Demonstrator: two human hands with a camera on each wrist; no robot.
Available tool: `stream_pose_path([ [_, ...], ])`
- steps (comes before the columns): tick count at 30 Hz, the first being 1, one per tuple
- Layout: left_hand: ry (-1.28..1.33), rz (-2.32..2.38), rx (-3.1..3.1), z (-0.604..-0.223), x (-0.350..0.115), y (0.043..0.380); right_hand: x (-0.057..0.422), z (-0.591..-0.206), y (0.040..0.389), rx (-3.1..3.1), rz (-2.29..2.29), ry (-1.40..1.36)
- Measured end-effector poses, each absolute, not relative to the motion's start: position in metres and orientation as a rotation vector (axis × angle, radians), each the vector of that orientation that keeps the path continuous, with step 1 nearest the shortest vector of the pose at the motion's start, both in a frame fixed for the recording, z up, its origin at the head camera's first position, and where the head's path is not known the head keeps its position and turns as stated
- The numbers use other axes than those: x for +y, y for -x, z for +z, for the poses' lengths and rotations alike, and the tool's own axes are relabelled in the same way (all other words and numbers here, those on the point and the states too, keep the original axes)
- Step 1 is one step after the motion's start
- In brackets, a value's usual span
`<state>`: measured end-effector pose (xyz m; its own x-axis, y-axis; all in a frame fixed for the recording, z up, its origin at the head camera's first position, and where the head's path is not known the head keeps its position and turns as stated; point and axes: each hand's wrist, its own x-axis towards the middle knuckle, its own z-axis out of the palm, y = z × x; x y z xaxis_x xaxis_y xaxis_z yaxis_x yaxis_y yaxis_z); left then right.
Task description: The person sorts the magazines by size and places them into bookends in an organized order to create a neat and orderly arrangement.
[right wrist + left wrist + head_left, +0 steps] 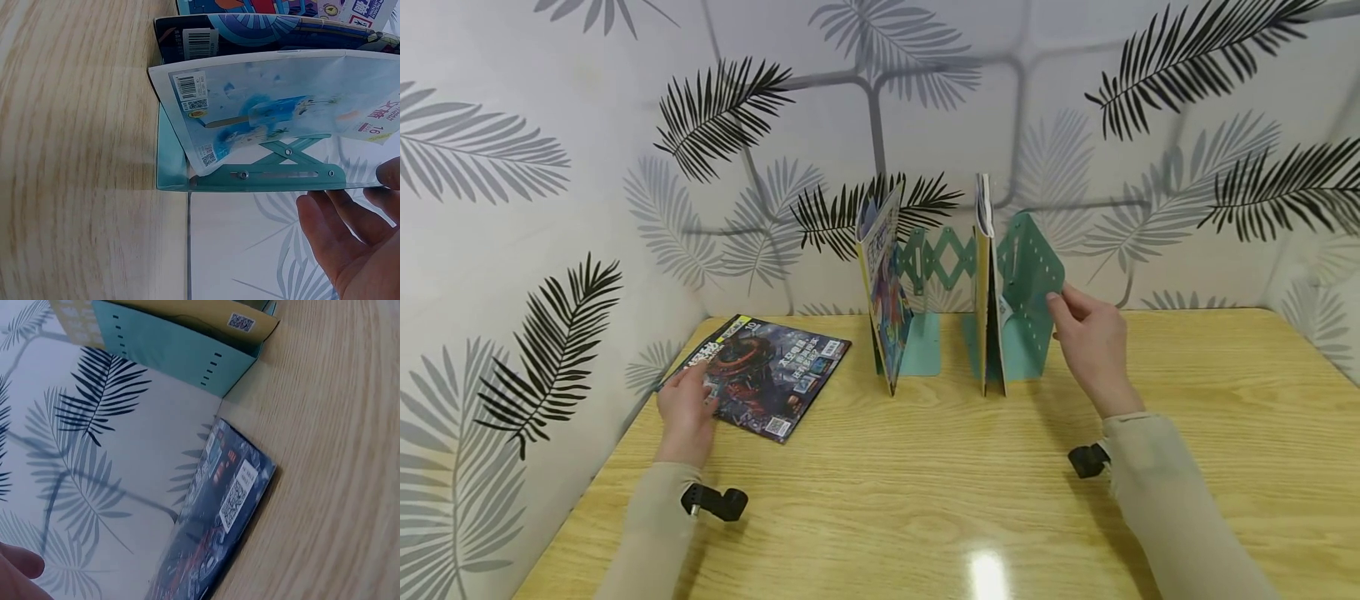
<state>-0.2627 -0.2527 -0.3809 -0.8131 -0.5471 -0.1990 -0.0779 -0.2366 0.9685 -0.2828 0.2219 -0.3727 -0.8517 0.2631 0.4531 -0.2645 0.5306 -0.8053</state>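
Observation:
A dark magazine (775, 367) with a red ring-shaped picture lies on the table. My left hand (687, 412) is at its left edge, fingers loosely bent; whether they touch the cover cannot be told. In the left wrist view a fingertip (22, 561) shows apart from the magazine (212, 519). My right hand (1090, 342) pinches the right end plate of a teal expandable bookend (1036, 279), thumb inside and fingers outside. Magazines stand upright in it: a colourful one (883, 283) by the left plate, and thin ones (988, 292) nearer the right plate, whose pale blue cover (269, 106) faces my right hand.
The bookend's scissor lattice (947, 258) runs along the back between its plates. Behind it rises a leaf-patterned wall (850, 125), which also bounds the left side. The wooden table (887, 500) extends in front and to the right.

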Motion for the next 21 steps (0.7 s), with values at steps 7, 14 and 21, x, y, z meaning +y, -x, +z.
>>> stream_pose_path([
  [7, -0.822, -2.294, -1.591, -0.38, -0.269, 0.263, 0.223, -0.372, 0.282, -2.245, 1.308, -0.011],
  [14, -0.865, -2.405, -1.536, -0.375, -0.282, 0.258, 0.224, -0.372, 0.281, -2.252, 1.301, -0.026],
  [21, -0.878, -2.511, -1.509, -0.374, -0.288, 0.259, 0.224, -0.372, 0.281, -2.251, 1.297, -0.014],
])
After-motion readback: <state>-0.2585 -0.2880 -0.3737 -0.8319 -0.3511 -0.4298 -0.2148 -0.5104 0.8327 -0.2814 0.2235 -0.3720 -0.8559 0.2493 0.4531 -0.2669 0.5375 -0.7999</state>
